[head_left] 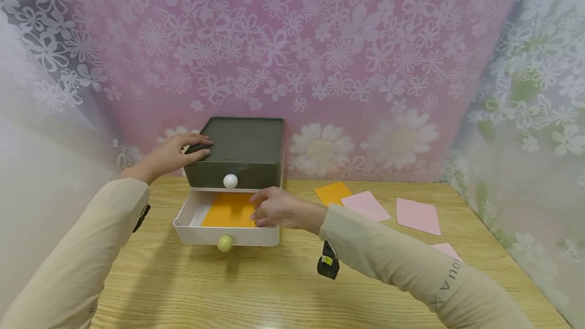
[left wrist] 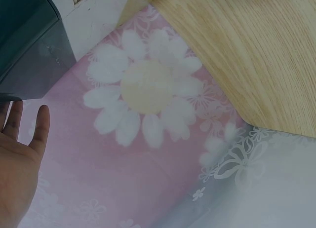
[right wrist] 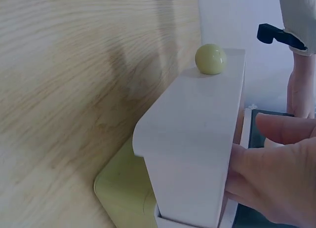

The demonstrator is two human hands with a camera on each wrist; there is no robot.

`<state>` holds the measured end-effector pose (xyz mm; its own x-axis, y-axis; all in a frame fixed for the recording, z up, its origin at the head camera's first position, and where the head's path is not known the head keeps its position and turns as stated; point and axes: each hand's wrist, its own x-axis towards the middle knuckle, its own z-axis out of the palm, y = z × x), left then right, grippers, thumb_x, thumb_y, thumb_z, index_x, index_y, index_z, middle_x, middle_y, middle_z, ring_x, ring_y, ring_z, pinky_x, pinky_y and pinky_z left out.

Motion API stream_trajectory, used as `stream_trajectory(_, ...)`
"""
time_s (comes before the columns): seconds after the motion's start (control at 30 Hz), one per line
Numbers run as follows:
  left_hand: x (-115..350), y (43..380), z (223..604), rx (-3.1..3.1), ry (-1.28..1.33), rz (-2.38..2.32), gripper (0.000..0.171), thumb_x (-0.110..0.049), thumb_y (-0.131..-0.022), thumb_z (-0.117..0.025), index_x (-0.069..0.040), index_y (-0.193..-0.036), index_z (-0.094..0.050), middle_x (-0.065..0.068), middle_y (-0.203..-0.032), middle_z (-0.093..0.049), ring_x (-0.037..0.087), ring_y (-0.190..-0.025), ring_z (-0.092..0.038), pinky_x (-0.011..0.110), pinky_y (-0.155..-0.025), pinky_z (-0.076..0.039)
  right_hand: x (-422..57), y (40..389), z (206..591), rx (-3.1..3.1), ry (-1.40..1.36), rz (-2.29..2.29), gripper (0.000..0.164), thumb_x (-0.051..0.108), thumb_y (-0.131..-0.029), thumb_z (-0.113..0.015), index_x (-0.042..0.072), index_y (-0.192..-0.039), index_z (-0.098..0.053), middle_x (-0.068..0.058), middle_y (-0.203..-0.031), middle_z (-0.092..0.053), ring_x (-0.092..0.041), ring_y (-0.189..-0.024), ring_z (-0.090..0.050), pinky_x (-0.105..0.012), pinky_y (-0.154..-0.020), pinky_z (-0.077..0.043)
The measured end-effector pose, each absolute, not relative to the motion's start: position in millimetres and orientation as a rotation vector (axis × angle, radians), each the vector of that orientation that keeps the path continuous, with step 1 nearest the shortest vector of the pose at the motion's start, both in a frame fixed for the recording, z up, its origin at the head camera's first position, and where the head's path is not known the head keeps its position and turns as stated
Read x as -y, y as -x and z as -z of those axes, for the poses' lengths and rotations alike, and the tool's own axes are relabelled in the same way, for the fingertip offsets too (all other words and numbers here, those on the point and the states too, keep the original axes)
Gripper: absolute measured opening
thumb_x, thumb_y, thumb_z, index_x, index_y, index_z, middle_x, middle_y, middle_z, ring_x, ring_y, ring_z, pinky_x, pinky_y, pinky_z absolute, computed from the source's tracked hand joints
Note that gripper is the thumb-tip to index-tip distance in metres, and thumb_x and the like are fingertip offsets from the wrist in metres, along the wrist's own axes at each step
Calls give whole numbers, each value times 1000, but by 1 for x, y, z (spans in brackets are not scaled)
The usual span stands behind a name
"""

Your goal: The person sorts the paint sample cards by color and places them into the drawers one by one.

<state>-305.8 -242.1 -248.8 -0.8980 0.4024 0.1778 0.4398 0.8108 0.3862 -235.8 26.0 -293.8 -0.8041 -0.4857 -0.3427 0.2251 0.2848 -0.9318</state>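
Note:
My left hand [head_left: 175, 155] rests on the left edge of a small drawer unit's dark top [head_left: 247, 138], fingers over the rim. In the left wrist view, the left hand's fingertips [left wrist: 42, 117] are at the unit's dark side. Below the dark section, a white drawer [head_left: 256, 237] with a green knob [head_left: 224, 243] is pulled out. Orange paper [head_left: 226, 210] lies inside it. My right hand [head_left: 281, 208] reaches into its right side, fingers over the paper. In the right wrist view, the right hand [right wrist: 276, 178] has fingertips hidden behind the drawer's front wall, with one finger raised apart.
An orange card [head_left: 331, 193] and a pink card [head_left: 365, 206] overlap on the wooden table [head_left: 274, 288] to the right. Another pink card [head_left: 418, 216] lies farther right, and one more is partly behind the right sleeve. A flowered curtain [head_left: 292, 55] hangs behind the unit.

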Motion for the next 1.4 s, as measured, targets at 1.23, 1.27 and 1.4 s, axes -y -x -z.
stream_trajectory(1.23,243,307,251,2906,665,638,46,-40,-92,-51,-13,-130,-53,14,-142,-39,36,-137,-22,58,-106,-23,-197,329,389,-2926,445,1114,37,2,-84,-60,-8,-116,-45,-31,-117,-48,-42,-103,-53,-47,-85,-48)
stream_trajectory(1.27,243,307,251,2906,663,640,46,-40,-92,-51,-13,-130,-53,14,-142,-39,36,-138,-22,58,-106,-23,-197,331,391,-2926,430,1098,39,3,-84,-60,-9,-117,-45,-31,-118,-48,-43,-104,-52,-48,-86,-47)
stream_trajectory(1.4,243,307,251,2905,660,648,46,-40,-92,-50,-13,-130,-52,14,-142,-39,36,-138,-21,58,-106,-23,-199,342,400,-2940,392,1026,45,5,-83,-63,-10,-121,-43,-30,-122,-46,-44,-111,-47,-51,-90,-44)
